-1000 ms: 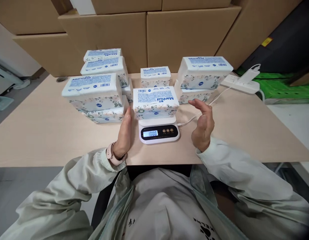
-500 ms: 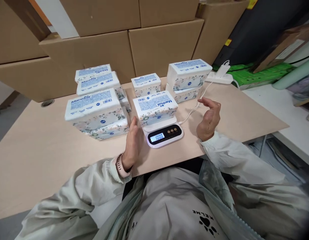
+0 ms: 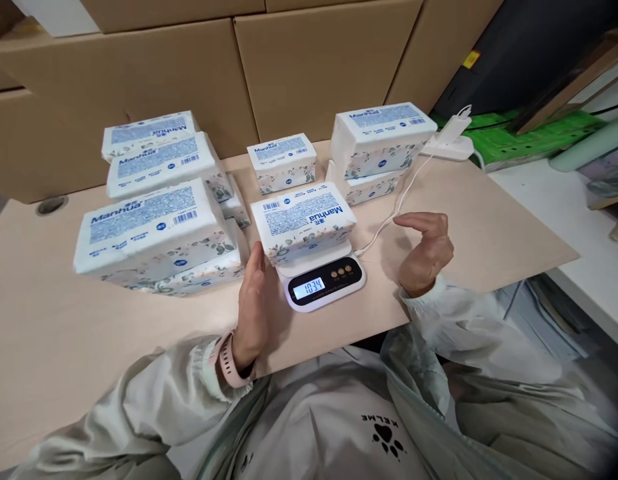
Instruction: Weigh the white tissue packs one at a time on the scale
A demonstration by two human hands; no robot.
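A Manhua tissue pack (image 3: 305, 220) rests on a small white scale (image 3: 325, 287), whose lit display reads 103.4. My left hand (image 3: 251, 310) is on edge on the table, left of the scale, its fingers straight and holding nothing; the fingertips are close beside the pack's left side. To the right of the scale, my right hand (image 3: 425, 252) hovers near the white cable, fingers bent, thumb side partly hidden, with nothing visible in it. A pink band circles my left wrist.
Stacked tissue packs (image 3: 153, 233) stand at the left. Behind the scale is a smaller pack (image 3: 283, 163), with two stacked packs (image 3: 383, 143) at the back right. A power strip (image 3: 446, 148) lies behind the cable. Cardboard boxes (image 3: 319, 73) line the back.
The view has shifted closer to the table. The scale's display has gone from 100.0 to 103.4. Both hands keep nearly the same pose beside the scale.
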